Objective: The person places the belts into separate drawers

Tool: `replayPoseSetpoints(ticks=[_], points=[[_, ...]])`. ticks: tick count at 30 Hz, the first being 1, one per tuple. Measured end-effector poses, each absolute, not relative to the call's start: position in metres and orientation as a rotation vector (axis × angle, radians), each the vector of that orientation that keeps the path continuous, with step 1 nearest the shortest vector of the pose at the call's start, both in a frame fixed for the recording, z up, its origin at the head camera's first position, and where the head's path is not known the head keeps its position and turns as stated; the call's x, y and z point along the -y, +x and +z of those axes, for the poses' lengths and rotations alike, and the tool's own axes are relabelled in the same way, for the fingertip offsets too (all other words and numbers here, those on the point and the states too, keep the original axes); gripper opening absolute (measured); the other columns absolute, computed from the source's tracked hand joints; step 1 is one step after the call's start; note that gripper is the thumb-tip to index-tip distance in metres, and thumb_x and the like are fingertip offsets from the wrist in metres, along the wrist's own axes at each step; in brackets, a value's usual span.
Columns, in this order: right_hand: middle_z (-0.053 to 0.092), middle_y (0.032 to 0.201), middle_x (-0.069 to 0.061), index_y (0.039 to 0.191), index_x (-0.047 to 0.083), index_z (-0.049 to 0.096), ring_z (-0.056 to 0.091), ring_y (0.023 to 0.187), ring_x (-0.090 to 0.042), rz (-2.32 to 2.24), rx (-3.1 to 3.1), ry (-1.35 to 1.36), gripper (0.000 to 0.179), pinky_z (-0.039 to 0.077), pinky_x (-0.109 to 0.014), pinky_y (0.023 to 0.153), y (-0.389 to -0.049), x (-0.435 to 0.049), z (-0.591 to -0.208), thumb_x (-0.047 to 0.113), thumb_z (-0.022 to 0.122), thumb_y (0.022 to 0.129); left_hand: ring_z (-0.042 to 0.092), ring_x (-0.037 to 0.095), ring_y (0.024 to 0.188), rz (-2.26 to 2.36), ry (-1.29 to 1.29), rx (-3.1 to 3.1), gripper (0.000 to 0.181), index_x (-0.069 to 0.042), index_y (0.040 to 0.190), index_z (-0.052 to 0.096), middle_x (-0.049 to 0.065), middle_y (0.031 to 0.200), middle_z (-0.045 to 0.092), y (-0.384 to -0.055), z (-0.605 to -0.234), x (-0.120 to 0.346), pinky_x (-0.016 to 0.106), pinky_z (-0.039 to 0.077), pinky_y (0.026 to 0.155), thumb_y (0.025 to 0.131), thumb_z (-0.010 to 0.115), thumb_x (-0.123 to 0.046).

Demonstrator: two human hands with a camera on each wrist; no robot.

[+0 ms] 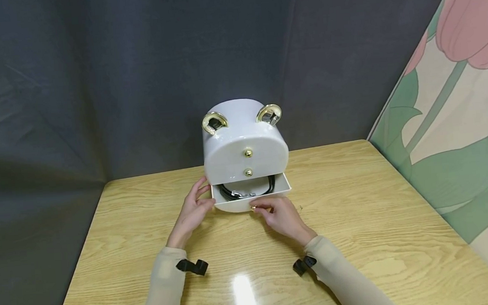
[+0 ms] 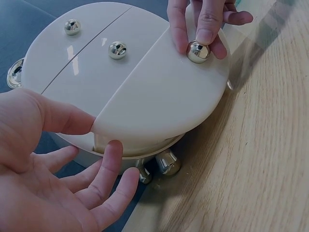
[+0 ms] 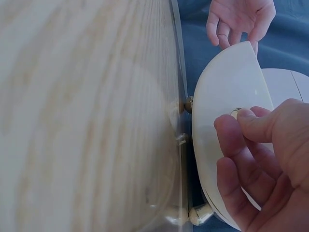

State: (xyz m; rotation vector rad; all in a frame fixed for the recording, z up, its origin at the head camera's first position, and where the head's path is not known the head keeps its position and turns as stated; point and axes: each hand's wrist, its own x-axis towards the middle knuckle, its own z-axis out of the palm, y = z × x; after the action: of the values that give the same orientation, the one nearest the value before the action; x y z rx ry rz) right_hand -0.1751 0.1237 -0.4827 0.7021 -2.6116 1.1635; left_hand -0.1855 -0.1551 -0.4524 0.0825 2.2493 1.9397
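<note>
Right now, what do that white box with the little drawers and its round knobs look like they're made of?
The white box looks like glossy plastic or lacquered wood: smooth, with bright reflections; which one I cannot tell. The knob that the right hand pinches looks like polished gold-toned metal, mirror-like, though it may be plated plastic. The table looks like light wood-grain laminate with a shiny coat.

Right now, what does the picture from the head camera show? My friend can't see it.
Two hands work at a white round-topped box on a wooden table. The right hand pinches the gold knob on the open bottom drawer, which holds something black, while the left hand touches the drawer's corner.
</note>
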Motion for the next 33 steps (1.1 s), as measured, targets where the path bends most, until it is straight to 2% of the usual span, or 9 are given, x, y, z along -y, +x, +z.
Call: replayPoseSetpoints(ticks=[5, 12, 20, 33], points=[[0.083, 0.114, -0.001, 0.112, 0.015, 0.085, 0.069, 0.079, -0.006, 1.167, 2.621, 0.693, 0.021, 0.056, -0.02, 0.066, -0.1776, -0.1229, -0.4829, 0.007, 0.08, 0.094, 0.061, 0.037, 0.131, 1.945, 0.071, -2.243, 0.077, -0.018, 0.171, 0.023, 0.019, 0.169, 0.038, -0.1857, -0.4519, 0.155, 0.027, 0.052, 0.094, 0.103, 0.059, -0.006], [0.083, 0.115, -0.003, 0.113, 0.014, 0.085, 0.067, 0.07, -0.006, 1.19, 2.628, 0.679, 0.02, 0.056, -0.02, 0.062, -0.1801, -0.1221, -0.4822, 0.007, 0.079, 0.095, 0.059, 0.041, 0.134, 1.953, 0.087, -2.246, 0.075, -0.015, 0.171, 0.023, 0.022, 0.169, 0.037, -0.1857, -0.4527, 0.1548, 0.042, 0.054, 0.103, 0.105, 0.058, -0.006], [0.082, 0.115, -0.005, 0.114, 0.013, 0.084, 0.061, 0.059, 0.001, 1.234, 2.643, 0.66, 0.021, 0.055, -0.02, 0.057, -0.1814, -0.121, -0.4813, 0.006, 0.079, 0.095, 0.058, 0.041, 0.136, 1.96, 0.059, -2.241, 0.073, -0.016, 0.17, 0.024, 0.022, 0.168, 0.038, -0.1858, -0.453, 0.1535, 0.046, 0.054, 0.104, 0.106, 0.057, -0.006], [0.083, 0.113, -0.006, 0.114, 0.013, 0.084, 0.061, 0.059, 0.002, 1.258, 2.625, 0.653, 0.022, 0.054, -0.02, 0.057, -0.1835, -0.1198, -0.482, 0.005, 0.08, 0.093, 0.059, 0.04, 0.136, 1.966, 0.075, -2.24, 0.073, -0.017, 0.17, 0.025, 0.021, 0.168, 0.039, -0.187, -0.4536, 0.1549, 0.052, 0.053, 0.106, 0.106, 0.057, -0.006]])
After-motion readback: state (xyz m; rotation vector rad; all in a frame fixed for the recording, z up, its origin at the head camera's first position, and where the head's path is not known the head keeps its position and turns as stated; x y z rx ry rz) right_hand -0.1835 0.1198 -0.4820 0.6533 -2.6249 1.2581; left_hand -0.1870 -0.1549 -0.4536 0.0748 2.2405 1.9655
